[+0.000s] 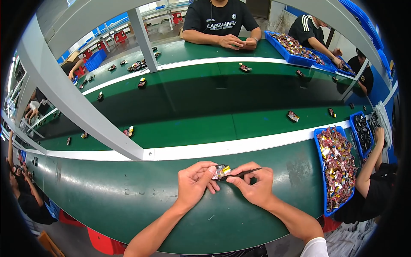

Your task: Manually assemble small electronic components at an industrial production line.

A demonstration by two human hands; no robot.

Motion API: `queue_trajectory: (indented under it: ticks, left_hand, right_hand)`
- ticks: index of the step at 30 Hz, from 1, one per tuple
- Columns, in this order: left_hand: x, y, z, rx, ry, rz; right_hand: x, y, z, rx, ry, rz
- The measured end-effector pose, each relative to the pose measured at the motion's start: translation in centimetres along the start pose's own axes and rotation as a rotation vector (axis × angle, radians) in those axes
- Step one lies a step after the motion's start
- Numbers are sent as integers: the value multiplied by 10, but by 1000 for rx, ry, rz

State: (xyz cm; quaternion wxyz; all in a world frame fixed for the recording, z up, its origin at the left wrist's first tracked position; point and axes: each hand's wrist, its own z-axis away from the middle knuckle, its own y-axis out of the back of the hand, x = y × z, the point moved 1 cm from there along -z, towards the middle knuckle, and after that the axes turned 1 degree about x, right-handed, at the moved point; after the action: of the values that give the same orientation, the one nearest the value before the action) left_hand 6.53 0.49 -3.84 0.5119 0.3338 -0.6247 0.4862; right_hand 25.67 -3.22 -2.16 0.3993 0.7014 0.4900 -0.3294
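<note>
Over the green table (128, 192), my left hand (193, 182) pinches a small electronic assembly (221, 172). It has a black shell with silver and yellow parts inside; its exact kind is too small to make out. My right hand (258, 186) grips a thin, dark, pointed tool that looks like tweezers (248, 172). The tool slants down to the left across the near side of the assembly, and its tip lies close to or against it. Fingers cover part of both things.
At right stands a blue tray (322, 171) heaped with small red, silver and yellow parts, beside another tray (354, 128) of black pieces. Beyond a white rail (214, 147), a green conveyor (192, 124) carries scattered assemblies. A grey post (81, 94) rises at left. Co-workers sit across and alongside.
</note>
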Motion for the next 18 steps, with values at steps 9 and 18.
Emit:
queue_trajectory:
  ticks: [9, 18]
  left_hand:
    - [-1, -1, 0, 0, -2, -35]
    - [3, -3, -3, -16, 42, -37]
  right_hand:
    - [3, -1, 1, 2, 73, 36]
    - [1, 0, 0, -26, 333, 164]
